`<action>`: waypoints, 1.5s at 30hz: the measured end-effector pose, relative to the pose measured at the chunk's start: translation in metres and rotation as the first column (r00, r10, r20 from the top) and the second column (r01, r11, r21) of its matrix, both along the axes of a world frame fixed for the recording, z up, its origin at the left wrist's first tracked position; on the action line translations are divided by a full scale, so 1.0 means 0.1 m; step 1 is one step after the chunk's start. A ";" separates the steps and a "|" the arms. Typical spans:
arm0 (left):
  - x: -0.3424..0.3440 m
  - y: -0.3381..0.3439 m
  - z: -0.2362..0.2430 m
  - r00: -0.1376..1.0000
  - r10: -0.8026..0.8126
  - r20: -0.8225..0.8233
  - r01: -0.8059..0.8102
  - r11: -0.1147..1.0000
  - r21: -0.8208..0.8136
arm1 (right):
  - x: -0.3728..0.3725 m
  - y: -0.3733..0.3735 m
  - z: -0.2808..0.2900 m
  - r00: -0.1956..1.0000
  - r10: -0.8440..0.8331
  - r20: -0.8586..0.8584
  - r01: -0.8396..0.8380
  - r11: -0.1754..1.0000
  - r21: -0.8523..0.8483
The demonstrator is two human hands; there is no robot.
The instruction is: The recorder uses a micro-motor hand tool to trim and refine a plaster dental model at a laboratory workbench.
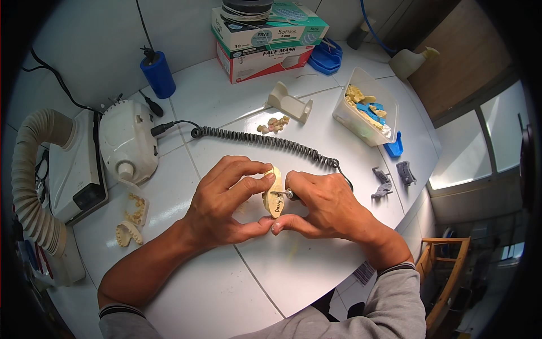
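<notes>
My left hand (pixel 226 200) pinches a pale yellow dental plaster cast (pixel 274 200) between thumb and fingers, held on edge above the white table (pixel 226 288). My right hand (pixel 324 206) grips a rotary handpiece (pixel 289 194), most of it hidden in the fist. Its thin metal bur touches the cast's face. A grey coiled cord (pixel 265 139) runs from the handpiece across the table to the white control unit (pixel 129 141) at the left.
Two plaster jaw casts (pixel 131 223) lie at the left by a ribbed suction hose (pixel 28 175). At the back stand stacked mask boxes (pixel 265 39), a blue cylinder (pixel 158 74), a clear tub of casts (pixel 367 107), a white holder (pixel 289 101), grey articulator parts (pixel 392 178).
</notes>
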State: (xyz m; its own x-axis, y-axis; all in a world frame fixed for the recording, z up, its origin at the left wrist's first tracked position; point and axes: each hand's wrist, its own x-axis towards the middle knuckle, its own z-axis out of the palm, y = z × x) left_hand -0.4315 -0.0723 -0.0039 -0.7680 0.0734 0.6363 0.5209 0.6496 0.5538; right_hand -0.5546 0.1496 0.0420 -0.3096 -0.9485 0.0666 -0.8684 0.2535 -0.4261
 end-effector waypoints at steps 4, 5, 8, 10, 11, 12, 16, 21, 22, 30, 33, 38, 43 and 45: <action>-0.01 0.00 0.01 1.000 0.007 -0.001 -0.007 1.000 -0.004 | 0.04 0.01 0.02 1.000 0.030 -0.004 -0.030 0.999 0.019; -0.01 0.00 0.02 1.000 0.008 0.000 -0.008 1.000 -0.004 | 0.03 0.01 0.00 1.000 0.025 -0.003 -0.025 1.000 0.016; 0.00 0.00 0.02 1.000 0.008 0.007 -0.008 1.000 0.000 | 0.02 0.00 0.01 1.000 0.012 0.000 -0.012 1.000 0.010; 0.00 0.00 0.00 1.000 0.000 0.004 0.000 1.000 -0.002 | 0.02 0.00 0.01 1.000 0.003 0.000 -0.003 1.000 0.009; -0.01 0.00 0.00 1.000 0.000 0.004 0.001 1.000 -0.003 | 0.04 0.00 0.01 1.000 0.015 -0.005 -0.015 1.000 0.008; -0.01 -0.01 0.00 1.000 0.001 0.004 -0.001 1.000 -0.007 | 0.05 0.00 0.01 1.000 0.026 -0.010 -0.026 1.000 0.007; 0.00 0.00 0.01 1.000 -0.002 0.005 0.002 1.000 -0.009 | 0.02 0.01 0.00 1.000 0.008 -0.008 -0.008 1.000 -0.017; 0.00 -0.01 0.00 1.000 0.006 0.005 -0.006 1.000 -0.006 | 0.06 0.00 0.02 0.999 0.026 -0.022 -0.025 0.999 0.027; 0.00 -0.01 0.00 1.000 0.008 0.002 -0.008 1.000 -0.009 | 0.05 -0.01 0.02 0.999 0.026 -0.022 -0.026 0.999 0.027; 0.00 0.00 -0.01 1.000 0.001 0.010 -0.001 1.000 -0.001 | 0.05 0.00 0.03 0.999 0.035 -0.020 -0.034 0.999 0.014; 0.00 0.00 0.00 1.000 -0.006 0.013 0.006 1.000 0.001 | -0.01 0.01 0.02 1.000 -0.005 -0.031 0.006 1.000 0.027; 0.00 0.00 0.02 1.000 -0.010 0.009 0.010 1.000 -0.002 | -0.01 0.02 0.01 1.000 0.001 -0.028 0.000 1.000 0.015; 0.00 0.00 0.04 1.000 -0.006 0.009 0.006 1.000 -0.009 | -0.05 0.03 -0.01 0.999 -0.010 -0.031 0.011 1.000 0.008; 0.00 0.00 0.03 1.000 -0.011 0.005 0.011 1.000 -0.002 | -0.04 0.02 -0.01 1.000 0.002 -0.006 -0.002 1.000 -0.013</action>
